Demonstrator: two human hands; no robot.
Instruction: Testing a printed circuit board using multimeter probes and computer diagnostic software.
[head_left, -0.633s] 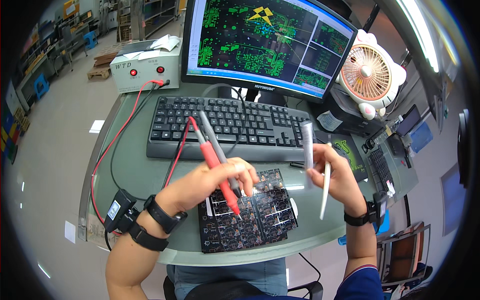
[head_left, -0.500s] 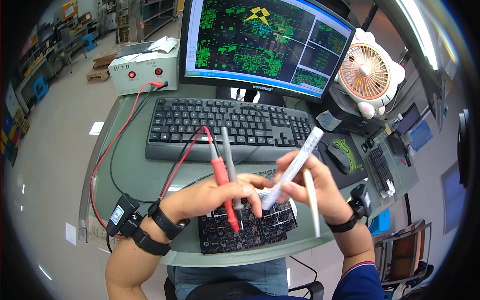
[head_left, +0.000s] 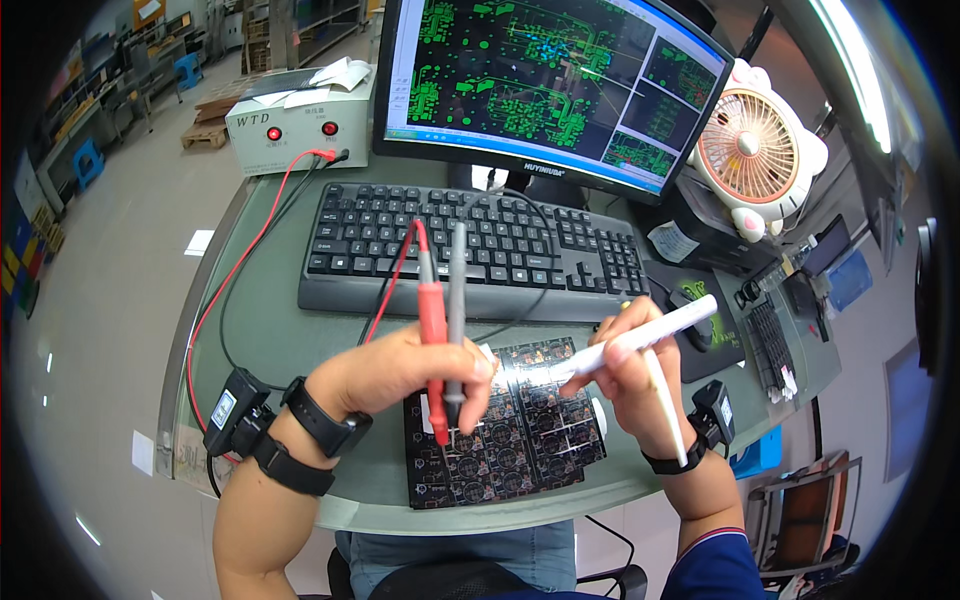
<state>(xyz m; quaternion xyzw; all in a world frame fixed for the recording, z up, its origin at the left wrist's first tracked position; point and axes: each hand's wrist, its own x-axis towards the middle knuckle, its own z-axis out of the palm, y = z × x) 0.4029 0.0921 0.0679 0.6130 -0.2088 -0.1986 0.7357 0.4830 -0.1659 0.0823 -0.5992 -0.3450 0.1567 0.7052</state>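
Between the fingers of my left hand [head_left: 405,368] are two test probes, a red one [head_left: 432,315] and a grey-and-black one [head_left: 457,290]. Their tips point down over the left part of a dark printed circuit board panel [head_left: 500,470]; whether they touch it I cannot tell. My right hand [head_left: 640,390] grips a white marker pen [head_left: 665,330], its lower end slanting left above the board's upper right. A thin off-white stick [head_left: 665,405] also sits in that hand, hanging down toward the wrist.
Behind the board lies a black keyboard [head_left: 470,245], below a monitor [head_left: 540,90] with a green circuit layout. The probe leads run to a white box [head_left: 300,130] with red lights. At right are a mouse [head_left: 690,318] and a pink-and-white fan [head_left: 750,150].
The white marker pen has tipped from steep to flatter, and my hands have drawn apart. The probes have shifted slightly left and up. A yellow shape on the monitor is gone.
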